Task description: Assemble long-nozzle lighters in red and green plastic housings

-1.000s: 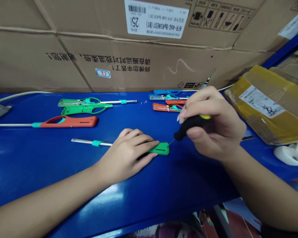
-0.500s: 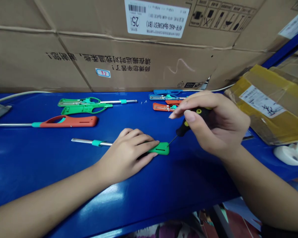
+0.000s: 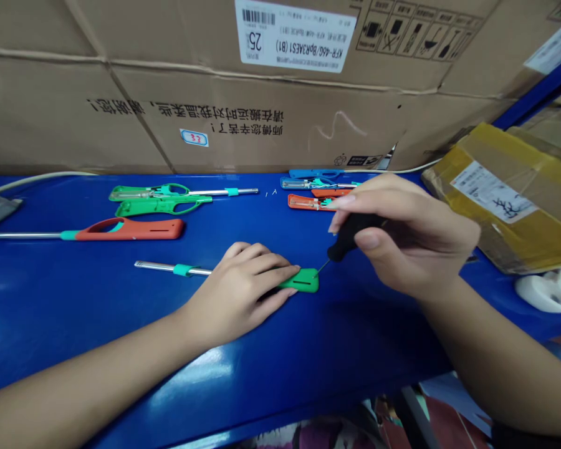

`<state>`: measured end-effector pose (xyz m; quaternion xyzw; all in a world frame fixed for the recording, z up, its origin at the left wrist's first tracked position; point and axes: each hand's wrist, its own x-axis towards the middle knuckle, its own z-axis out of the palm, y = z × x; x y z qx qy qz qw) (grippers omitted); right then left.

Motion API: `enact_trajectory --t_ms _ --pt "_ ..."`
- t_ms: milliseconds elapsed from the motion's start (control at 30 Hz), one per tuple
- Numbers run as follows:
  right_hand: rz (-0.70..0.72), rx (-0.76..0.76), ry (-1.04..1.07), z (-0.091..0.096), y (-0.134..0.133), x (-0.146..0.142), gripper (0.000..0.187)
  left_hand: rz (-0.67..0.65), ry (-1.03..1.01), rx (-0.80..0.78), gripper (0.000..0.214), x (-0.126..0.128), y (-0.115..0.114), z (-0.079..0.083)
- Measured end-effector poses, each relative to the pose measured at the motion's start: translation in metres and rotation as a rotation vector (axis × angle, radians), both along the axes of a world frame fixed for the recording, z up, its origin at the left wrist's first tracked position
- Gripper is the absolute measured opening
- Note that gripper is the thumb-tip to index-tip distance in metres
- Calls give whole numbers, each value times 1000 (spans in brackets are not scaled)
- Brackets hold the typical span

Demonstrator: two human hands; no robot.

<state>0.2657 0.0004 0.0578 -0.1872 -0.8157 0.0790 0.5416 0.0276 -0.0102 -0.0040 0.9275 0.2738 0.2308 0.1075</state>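
Observation:
My left hand [image 3: 250,287] is closed over a green long-nosed lighter [image 3: 305,281], pressing it to the blue table. The lighter's metal tube points left, and its slotted end sticks out past my fingers. In my right hand [image 3: 409,234] is a black screwdriver [image 3: 350,237], gripped between thumb and fingers and slanting down to the left. Its thin tip meets the green handle near the end; a screw there is too small to make out. Farther left lies a whole orange lighter [image 3: 135,229].
An opened green lighter [image 3: 144,193] lies at the back with its other half-shell [image 3: 161,204]. Opened orange [image 3: 303,201] and blue lighter parts [image 3: 315,173] sit behind my right hand. A large carton [image 3: 215,93] walls the back; a yellow-taped box [image 3: 509,199] stands right.
My right hand has turned the screwdriver and its fingers have shifted slightly right on the handle. The tip stays on the lighter. My left hand has not moved.

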Motion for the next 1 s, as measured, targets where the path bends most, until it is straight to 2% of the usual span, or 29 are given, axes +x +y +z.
enact_trajectory --t_ms 133,300,433,533,667,800,900,1000 --pt "53 -227 -13 -3 -7 1 47 -2 -5 3 27 0 0 0" --pt "-5 -60 13 -1 2 1 34 1 -2 5 27 0 0 -1" --pt "19 29 54 -2 8 2 47 3 5 1 27 1 0 -1" --pt "27 -20 52 -3 2 2 36 0 6 -6 27 1 0 0" --pt "28 -36 102 0 -6 -1 33 -2 -1 -6 27 1 0 1" --pt "47 -111 144 2 -3 -4 25 4 6 -12 27 1 0 1" --pt "51 -170 147 3 1 -4 25 3 8 -11 27 0 0 0" --pt "44 -80 131 4 3 -2 21 4 7 -8 27 -1 -1 0"
